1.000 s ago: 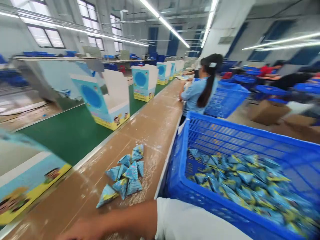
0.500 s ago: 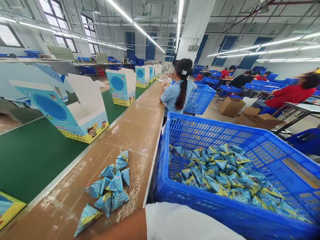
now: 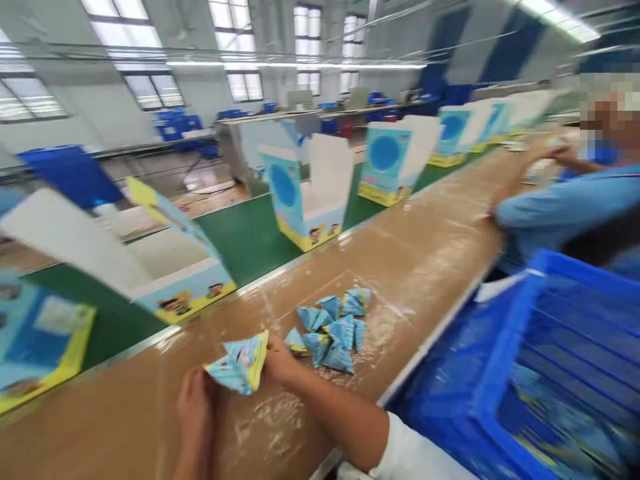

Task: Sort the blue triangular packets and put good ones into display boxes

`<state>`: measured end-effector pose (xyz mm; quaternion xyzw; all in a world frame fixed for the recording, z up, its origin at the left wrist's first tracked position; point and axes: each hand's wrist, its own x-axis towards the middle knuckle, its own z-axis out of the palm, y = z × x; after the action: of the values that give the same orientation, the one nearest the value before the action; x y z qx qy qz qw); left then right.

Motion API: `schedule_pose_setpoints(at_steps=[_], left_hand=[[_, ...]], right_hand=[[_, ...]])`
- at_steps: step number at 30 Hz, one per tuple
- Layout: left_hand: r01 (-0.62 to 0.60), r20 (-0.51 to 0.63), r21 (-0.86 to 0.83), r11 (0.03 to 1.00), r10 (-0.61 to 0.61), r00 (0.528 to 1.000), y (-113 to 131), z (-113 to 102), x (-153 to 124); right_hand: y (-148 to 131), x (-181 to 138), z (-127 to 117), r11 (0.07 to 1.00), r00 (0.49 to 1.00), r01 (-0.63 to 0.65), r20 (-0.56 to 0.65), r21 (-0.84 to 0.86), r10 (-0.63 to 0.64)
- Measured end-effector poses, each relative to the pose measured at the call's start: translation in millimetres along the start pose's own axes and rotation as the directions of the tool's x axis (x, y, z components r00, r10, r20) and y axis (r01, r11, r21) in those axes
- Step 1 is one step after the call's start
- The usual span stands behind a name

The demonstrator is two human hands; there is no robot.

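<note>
Between my two hands, above the brown-topped bench (image 3: 165,373), is a blue and yellow pyramid-shaped snack packet (image 3: 237,365); whether a second one is pressed against it I cannot tell. My right hand (image 3: 278,360) pinches its right, yellow-edged side. At its left corner my left hand (image 3: 194,399) is closed, fingertips on the packet and partly blurred. A loose cluster of several similar packets (image 3: 341,330) lies on the bench just right of my right hand.
Open printed cartons (image 3: 185,290) stand in a row along the green conveyor belt (image 3: 240,227) beyond the bench. A blue plastic crate (image 3: 480,373) holding more packets is at the right. A co-worker in a blue shirt (image 3: 565,200) works further along the bench.
The view has swung left. Both hands have come into sight over the bench with a packet between them. The packet that lay nearest on the bench is gone from its spot.
</note>
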<state>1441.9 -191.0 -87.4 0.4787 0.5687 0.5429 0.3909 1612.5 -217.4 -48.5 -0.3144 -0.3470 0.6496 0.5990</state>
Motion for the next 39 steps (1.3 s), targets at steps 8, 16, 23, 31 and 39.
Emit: schedule_pose_setpoints(at_steps=[8,16,23,31,39], left_hand=[[-0.043,0.102,-0.038,0.998,0.047,0.994,9,11,-21],[0.016,0.201,-0.135,0.991,0.011,0.980,-3,19,-31],[0.140,0.447,-0.445,0.885,0.085,0.890,-8,27,-44],[0.298,0.551,-0.482,0.824,0.021,0.834,-6,25,-47],[0.342,0.594,-0.512,0.788,0.037,0.804,7,22,-47]], right_hand=[[6,-20,-2,0.995,0.999,-0.042,-0.005,-0.087,0.042],[3,-18,-15,0.993,0.994,-0.023,-0.107,-0.113,0.011],[7,-20,-18,0.777,0.955,0.186,-0.075,-0.602,-0.286],[22,-19,-15,0.918,0.998,0.041,-0.032,-0.394,-0.058],[14,-15,-11,0.994,0.994,-0.036,-0.107,-0.099,0.026]])
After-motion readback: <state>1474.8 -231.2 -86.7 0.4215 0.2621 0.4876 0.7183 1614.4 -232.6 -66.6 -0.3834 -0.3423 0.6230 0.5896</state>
